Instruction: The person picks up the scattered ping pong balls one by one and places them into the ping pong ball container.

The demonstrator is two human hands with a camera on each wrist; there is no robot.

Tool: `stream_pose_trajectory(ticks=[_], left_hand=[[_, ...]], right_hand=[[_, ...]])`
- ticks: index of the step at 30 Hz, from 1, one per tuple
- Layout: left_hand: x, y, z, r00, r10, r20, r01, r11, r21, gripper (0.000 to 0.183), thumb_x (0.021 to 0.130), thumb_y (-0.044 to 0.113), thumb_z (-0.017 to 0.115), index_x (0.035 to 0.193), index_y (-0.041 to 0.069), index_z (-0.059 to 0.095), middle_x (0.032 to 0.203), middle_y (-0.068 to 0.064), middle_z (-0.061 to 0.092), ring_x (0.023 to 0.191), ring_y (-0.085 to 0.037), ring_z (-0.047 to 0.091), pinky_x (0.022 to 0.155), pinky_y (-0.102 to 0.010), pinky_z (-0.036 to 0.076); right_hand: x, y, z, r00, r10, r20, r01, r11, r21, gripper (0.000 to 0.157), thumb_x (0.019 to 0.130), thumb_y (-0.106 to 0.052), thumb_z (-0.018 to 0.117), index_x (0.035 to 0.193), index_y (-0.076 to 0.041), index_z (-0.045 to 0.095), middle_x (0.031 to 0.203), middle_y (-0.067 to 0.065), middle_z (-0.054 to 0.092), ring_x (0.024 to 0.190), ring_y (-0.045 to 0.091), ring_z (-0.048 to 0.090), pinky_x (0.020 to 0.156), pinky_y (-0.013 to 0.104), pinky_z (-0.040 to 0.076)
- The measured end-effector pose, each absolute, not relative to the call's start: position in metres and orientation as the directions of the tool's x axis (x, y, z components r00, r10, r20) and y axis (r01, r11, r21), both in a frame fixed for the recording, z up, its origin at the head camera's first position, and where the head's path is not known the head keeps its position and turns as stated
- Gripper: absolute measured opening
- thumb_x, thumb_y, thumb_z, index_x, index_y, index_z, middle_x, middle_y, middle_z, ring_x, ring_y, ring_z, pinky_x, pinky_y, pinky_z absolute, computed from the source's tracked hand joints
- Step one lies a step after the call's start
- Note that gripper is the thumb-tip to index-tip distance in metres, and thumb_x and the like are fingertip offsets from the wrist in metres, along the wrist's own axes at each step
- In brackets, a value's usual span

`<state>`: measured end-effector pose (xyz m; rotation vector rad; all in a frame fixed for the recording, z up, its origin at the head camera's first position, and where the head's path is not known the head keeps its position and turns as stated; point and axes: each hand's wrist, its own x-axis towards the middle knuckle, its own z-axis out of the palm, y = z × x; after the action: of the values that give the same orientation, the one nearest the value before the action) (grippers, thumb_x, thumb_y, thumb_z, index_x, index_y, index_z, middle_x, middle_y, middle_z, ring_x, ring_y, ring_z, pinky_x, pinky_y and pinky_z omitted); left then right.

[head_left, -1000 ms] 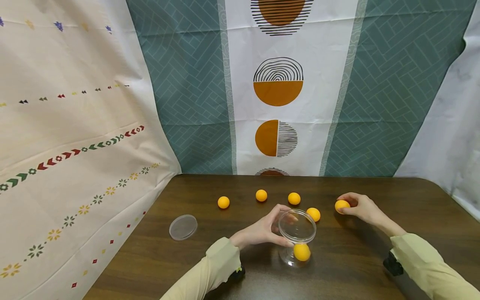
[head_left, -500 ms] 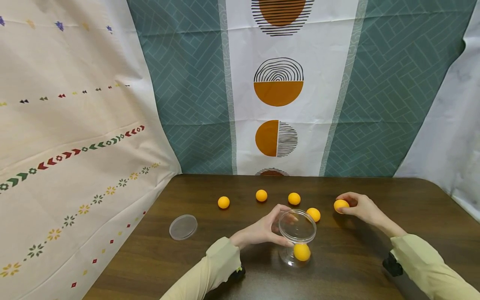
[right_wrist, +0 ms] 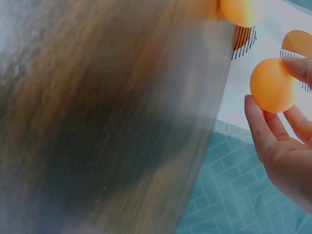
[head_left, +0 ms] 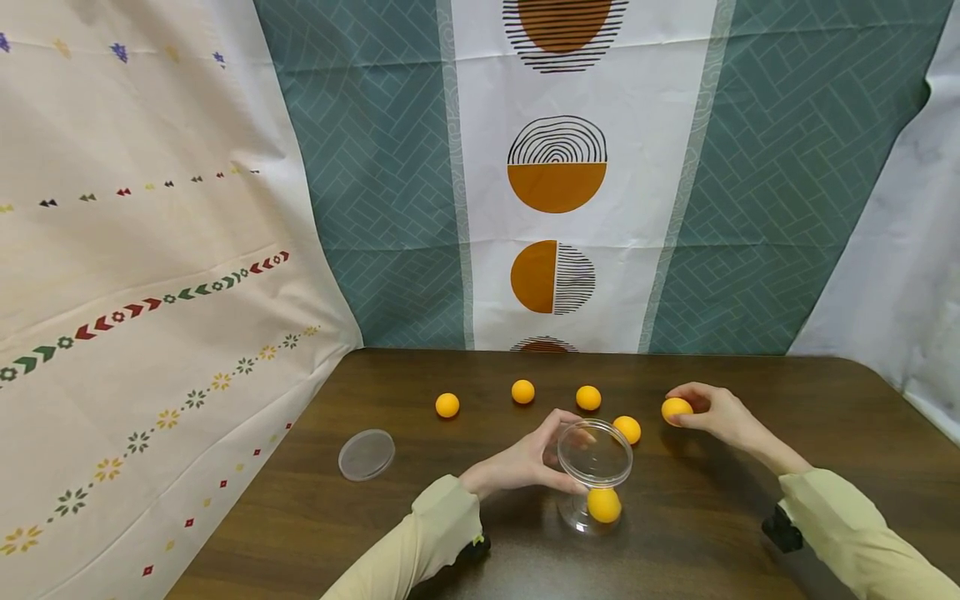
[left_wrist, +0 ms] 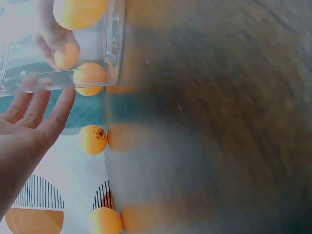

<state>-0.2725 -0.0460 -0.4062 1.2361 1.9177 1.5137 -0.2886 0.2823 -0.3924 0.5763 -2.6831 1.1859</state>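
My left hand (head_left: 528, 461) grips a clear, lidless jar (head_left: 595, 482) standing on the table, thumb on the near side and fingers round the far side. One orange ping-pong ball (head_left: 603, 505) lies inside, low in the jar. In the left wrist view the fingertips (left_wrist: 66, 97) rest along the jar's clear wall. To the right, my right hand (head_left: 723, 417) pinches another ping-pong ball (right_wrist: 273, 85) between thumb and fingertips, raised above the table as the right wrist view shows. Just behind the jar's right side sits a loose ball (head_left: 627, 429).
Three more ping-pong balls lie spread towards the back: a left one (head_left: 447, 405), a middle one (head_left: 522, 391) and a right one (head_left: 588, 397). A round clear lid (head_left: 367, 455) lies at left on the dark wooden table (head_left: 420, 533). Patterned cloth (head_left: 390, 208) hangs behind.
My right hand has shifted slightly left and up with its ping-pong ball. The left hand and the jar have stayed put.
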Motion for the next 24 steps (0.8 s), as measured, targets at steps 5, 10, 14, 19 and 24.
stream_pose_trajectory(ticks=[5,10,14,19,24], left_hand=[[-0.273,-0.046,-0.406,-0.526,0.825,0.207,0.382,0.011,0.924,0.064,0.079,0.020,0.068,0.128,0.026,0.027,0.125,0.006,0.043,0.116,-0.010,0.039,0.086,-0.032,0.041],[-0.266,-0.046,-0.398,-0.528,0.824,0.206,0.383,0.015,0.924,0.065,0.079,0.019,0.069,0.128,0.021,0.027,0.125,0.004,0.044,0.116,-0.010,0.039,0.086,-0.031,0.040],[-0.259,-0.047,-0.387,-0.522,0.825,0.216,0.391,0.007,0.920,0.065,0.078,0.018,0.069,0.128,0.014,0.027,0.124,0.000,0.045,0.116,-0.012,0.040,0.085,-0.031,0.040],[-0.261,-0.047,-0.391,-0.530,0.821,0.213,0.396,0.017,0.918,0.067,0.078,0.019,0.070,0.129,0.017,0.027,0.124,0.003,0.045,0.116,-0.011,0.040,0.085,-0.031,0.040],[-0.269,-0.046,-0.403,-0.543,0.815,0.201,0.399,0.040,0.916,0.066,0.078,0.020,0.071,0.128,0.025,0.027,0.124,0.007,0.044,0.115,-0.009,0.040,0.085,-0.032,0.040]], right_hand=[[-0.287,0.278,-0.389,-0.902,-0.303,0.308,-0.431,0.591,-0.682,0.034,0.077,-0.010,0.072,0.104,0.006,0.058,0.090,0.010,0.061,0.075,0.019,0.057,0.066,0.026,0.045],[-0.286,0.275,-0.388,-0.900,-0.302,0.315,-0.436,0.595,-0.675,0.033,0.076,-0.010,0.072,0.103,0.004,0.059,0.089,0.009,0.061,0.075,0.018,0.057,0.067,0.026,0.044],[-0.285,0.274,-0.387,-0.900,-0.299,0.317,-0.436,0.602,-0.669,0.033,0.076,-0.010,0.072,0.103,0.003,0.059,0.089,0.008,0.061,0.076,0.019,0.057,0.067,0.027,0.043],[-0.283,0.270,-0.383,-0.886,-0.315,0.340,-0.463,0.572,-0.677,0.034,0.076,-0.009,0.072,0.103,0.005,0.058,0.089,0.008,0.061,0.076,0.018,0.057,0.067,0.025,0.043],[-0.280,0.265,-0.380,-0.875,-0.332,0.353,-0.483,0.542,-0.687,0.033,0.076,-0.008,0.072,0.103,0.006,0.058,0.089,0.008,0.062,0.076,0.018,0.057,0.067,0.025,0.044]])
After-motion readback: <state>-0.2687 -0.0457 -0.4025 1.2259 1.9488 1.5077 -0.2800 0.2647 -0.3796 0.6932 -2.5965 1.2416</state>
